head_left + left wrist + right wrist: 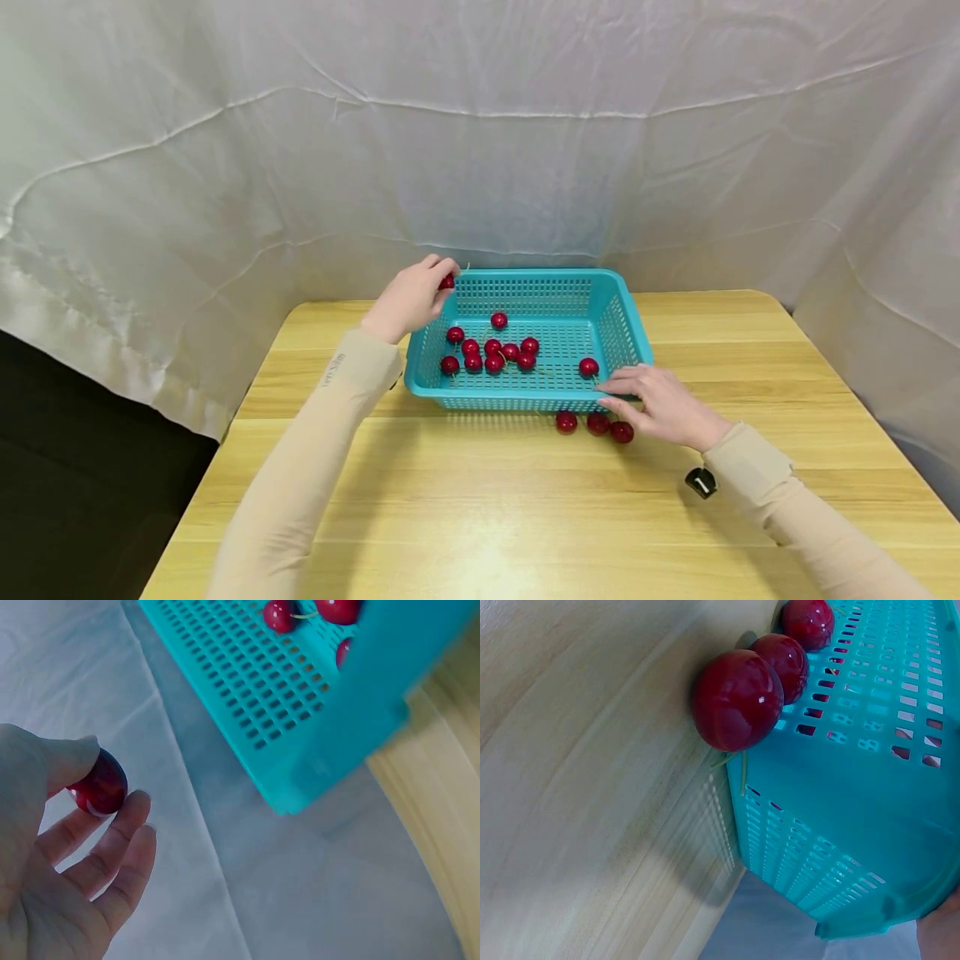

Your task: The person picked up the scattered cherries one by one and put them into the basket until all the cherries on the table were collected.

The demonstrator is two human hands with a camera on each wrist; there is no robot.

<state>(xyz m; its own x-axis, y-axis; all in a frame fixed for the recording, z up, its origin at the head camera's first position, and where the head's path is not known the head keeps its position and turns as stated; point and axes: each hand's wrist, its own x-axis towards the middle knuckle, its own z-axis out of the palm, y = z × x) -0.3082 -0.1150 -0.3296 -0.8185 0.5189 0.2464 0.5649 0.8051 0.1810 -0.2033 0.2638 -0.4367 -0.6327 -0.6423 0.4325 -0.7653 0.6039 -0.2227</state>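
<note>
With thumb and fingertips, my left hand [411, 298] pinches a dark red cherry [105, 787] at the back left corner of a turquoise plastic basket [517, 401]. Several cherries [493, 364] with thin stems lie inside, mostly toward the left, and a single cherry [588, 367] sits near the front right. My right hand [667, 407] grips the basket's rim at the front right corner, fingers over the edge and thumb outside; only a bit of it shows in the right wrist view. Three cherries [737, 700] lie on the table against the basket's front wall.
The basket stands at the far side of a wooden table [465, 517]. Behind the table hangs a pale grey cloth [495, 183]. A small black device [701, 482] is at the right wrist. Past the table's left edge is a dark area.
</note>
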